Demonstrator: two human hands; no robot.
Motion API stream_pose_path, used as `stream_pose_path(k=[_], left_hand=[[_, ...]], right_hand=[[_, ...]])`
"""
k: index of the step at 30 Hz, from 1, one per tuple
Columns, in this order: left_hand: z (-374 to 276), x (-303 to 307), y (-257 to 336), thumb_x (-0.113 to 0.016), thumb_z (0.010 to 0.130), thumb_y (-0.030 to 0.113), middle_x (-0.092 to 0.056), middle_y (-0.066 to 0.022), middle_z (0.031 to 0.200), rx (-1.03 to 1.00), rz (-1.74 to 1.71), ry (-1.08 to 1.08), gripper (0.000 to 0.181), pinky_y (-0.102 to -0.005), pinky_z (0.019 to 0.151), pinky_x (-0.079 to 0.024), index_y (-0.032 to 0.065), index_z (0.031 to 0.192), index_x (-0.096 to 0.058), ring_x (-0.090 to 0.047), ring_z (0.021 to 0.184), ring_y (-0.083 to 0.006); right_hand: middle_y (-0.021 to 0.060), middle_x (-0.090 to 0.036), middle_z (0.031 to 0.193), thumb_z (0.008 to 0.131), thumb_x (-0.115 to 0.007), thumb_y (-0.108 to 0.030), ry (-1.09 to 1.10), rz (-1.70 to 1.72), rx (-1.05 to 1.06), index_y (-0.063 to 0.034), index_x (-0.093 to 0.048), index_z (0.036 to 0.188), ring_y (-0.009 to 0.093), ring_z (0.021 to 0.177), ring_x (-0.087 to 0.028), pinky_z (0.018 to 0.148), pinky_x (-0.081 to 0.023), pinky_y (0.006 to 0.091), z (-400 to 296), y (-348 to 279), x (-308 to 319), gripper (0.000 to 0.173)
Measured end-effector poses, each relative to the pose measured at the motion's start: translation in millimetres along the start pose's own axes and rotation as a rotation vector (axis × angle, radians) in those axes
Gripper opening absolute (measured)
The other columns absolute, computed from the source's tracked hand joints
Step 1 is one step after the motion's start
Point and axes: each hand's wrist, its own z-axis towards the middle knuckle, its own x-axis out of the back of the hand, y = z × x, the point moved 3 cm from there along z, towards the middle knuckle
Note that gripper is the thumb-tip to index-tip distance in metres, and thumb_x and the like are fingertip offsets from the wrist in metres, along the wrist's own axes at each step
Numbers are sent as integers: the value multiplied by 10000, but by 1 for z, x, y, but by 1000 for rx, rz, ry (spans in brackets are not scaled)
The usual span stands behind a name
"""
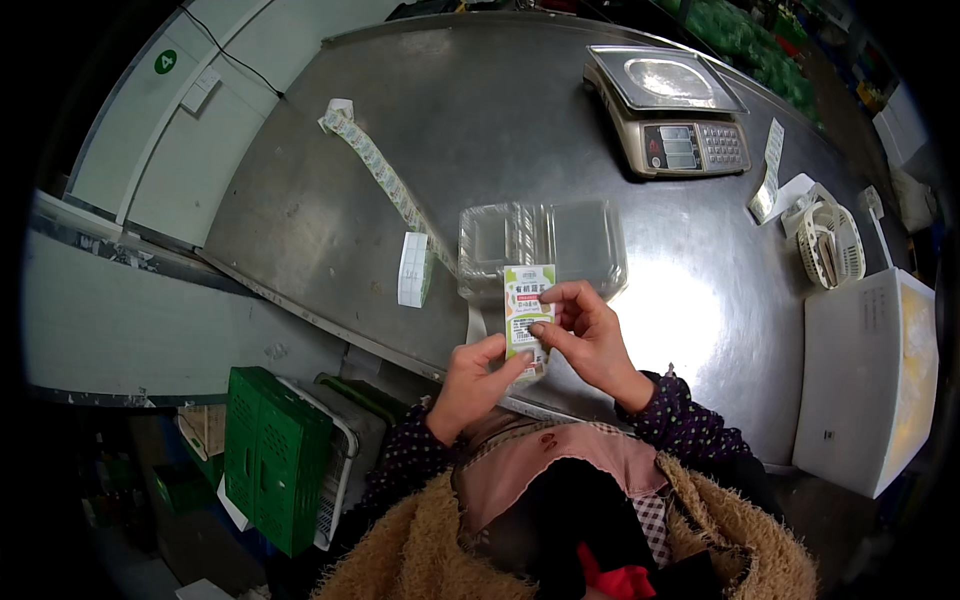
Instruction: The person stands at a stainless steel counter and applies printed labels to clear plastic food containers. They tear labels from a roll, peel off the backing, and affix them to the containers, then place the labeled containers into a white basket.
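Observation:
Both my hands hold a short piece of printed paper labels [525, 307], white and green with writing, above the table's front edge. My left hand [476, 379] pinches its lower end between thumb and fingers. At its right edge, my right hand [592, 345] has thumb and forefinger on the label. Just beyond lies a clear plastic clamshell container [585, 232], its two halves spread open; the label overlaps its front edge in view. To the left, a long strip of labels [379, 169] runs across the steel table [487, 112], near a roll of white labels [412, 270].
A weighing scale [675, 112] stands at the back right. A white basket [831, 244], another label strip [771, 169] and a white foam box [855, 382] are on the right. Green plastic crates [277, 457] stand below the table's left edge, beside a wall panel [202, 112].

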Motion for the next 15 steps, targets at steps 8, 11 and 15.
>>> stream_pose_path(k=[8,11,15], left_hand=[[-6,-14,2,-515,980,43,-660,-45,1012,102,-391,-22,207,-237,764,-528,-37,1154,-591,-619,886,-72],[-9,-15,14,-513,979,40,-655,-30,997,97,-375,-27,194,-236,753,-517,-42,1136,-593,-614,858,-75],[-10,-5,2,-507,967,15,-665,-52,991,-72,-91,-65,206,-238,759,-510,-53,1137,-603,-619,857,-87]], right_hand=[[140,-577,1147,703,-818,-193,-17,-874,587,-107,-656,1129,308,1037,-570,789,-501,350,-5,-60,8,464],[132,-598,1101,714,-780,-196,-126,-909,653,-88,-674,1050,305,962,-595,743,-496,363,-7,-58,1,368],[106,-632,903,740,-740,-141,-168,-825,610,-55,-671,1009,283,758,-611,655,-489,346,-11,-41,0,291]])
